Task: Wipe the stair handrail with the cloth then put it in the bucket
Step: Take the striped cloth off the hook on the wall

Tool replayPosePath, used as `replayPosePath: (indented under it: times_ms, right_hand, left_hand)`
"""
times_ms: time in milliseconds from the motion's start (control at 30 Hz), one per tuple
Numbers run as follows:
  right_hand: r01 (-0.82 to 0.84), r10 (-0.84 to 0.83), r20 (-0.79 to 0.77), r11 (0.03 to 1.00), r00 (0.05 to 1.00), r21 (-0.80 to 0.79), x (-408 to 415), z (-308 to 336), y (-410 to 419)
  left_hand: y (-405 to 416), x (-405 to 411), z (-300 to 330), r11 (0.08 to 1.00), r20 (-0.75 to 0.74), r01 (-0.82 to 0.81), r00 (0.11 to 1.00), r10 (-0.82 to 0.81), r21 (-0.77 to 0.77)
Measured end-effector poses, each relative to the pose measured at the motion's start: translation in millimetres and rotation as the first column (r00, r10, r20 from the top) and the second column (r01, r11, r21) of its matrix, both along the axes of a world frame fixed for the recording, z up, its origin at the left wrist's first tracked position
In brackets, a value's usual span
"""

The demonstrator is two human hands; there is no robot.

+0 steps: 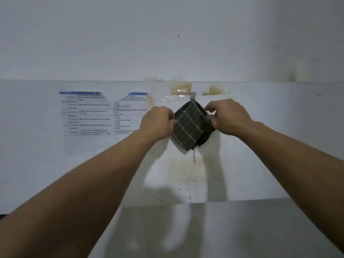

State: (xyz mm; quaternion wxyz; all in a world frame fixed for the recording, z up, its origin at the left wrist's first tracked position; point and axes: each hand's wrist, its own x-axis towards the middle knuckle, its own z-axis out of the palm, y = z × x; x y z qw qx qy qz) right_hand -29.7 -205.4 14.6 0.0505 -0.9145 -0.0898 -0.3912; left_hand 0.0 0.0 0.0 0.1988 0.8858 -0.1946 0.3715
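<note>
A dark striped cloth (190, 125), folded into a small square and turned like a diamond, is held up in front of a white wall. My left hand (156, 123) pinches its left corner. My right hand (228, 117) grips its right edge with bent fingers. A loose thread hangs from the cloth's bottom corner. A small grey hook (193, 95) sticks out of the wall just above the cloth. No handrail and no bucket are in view.
A printed sheet with a table (104, 114) is taped to the wall at left. Yellowed tape patches (181, 89) sit above the hook. A grey floor strip (223, 229) runs along the bottom.
</note>
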Motion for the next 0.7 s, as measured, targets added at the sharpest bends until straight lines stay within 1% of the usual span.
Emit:
replayPosePath:
  times_ms: [67, 133, 333, 433, 600, 700]
  right_hand:
    - [0.033, -0.033, 0.006, 0.998, 0.999, 0.059, 10.0, 1.3, -2.4]
    - [0.070, -0.071, 0.001, 0.994, 0.997, 0.085, 18.8, -0.3, -3.6]
    - [0.113, -0.117, 0.016, 0.979, 0.993, 0.167, 47.3, -6.1, -10.0]
    - [0.073, -0.079, 0.025, 0.977, 0.997, 0.201, 59.2, -8.4, -10.6]
    - [0.017, -0.028, 0.045, 0.973, 0.999, 0.231, 65.7, -0.7, -12.7]
    - [-0.031, 0.001, 0.112, 0.963, 0.994, 0.267, 61.3, 14.0, -12.5]
  left_hand:
    - [-3.1, 11.5, 4.1, 0.998, 0.008, -0.046, 0.999, 0.047, -0.034]
    - [-6.9, 24.8, 4.3, 0.996, 0.027, -0.074, 0.997, 0.076, -0.057]
    - [-20.9, 54.8, 4.5, 0.993, 0.054, -0.058, 0.996, 0.064, -0.100]
    - [-28.0, 59.4, 4.4, 0.989, 0.058, -0.092, 0.993, 0.099, -0.118]
    - [-31.2, 61.1, 3.3, 0.983, 0.004, -0.095, 0.995, 0.097, -0.159]
    - [-28.8, 57.3, 9.5, 0.976, -0.024, -0.101, 0.995, 0.099, -0.193]
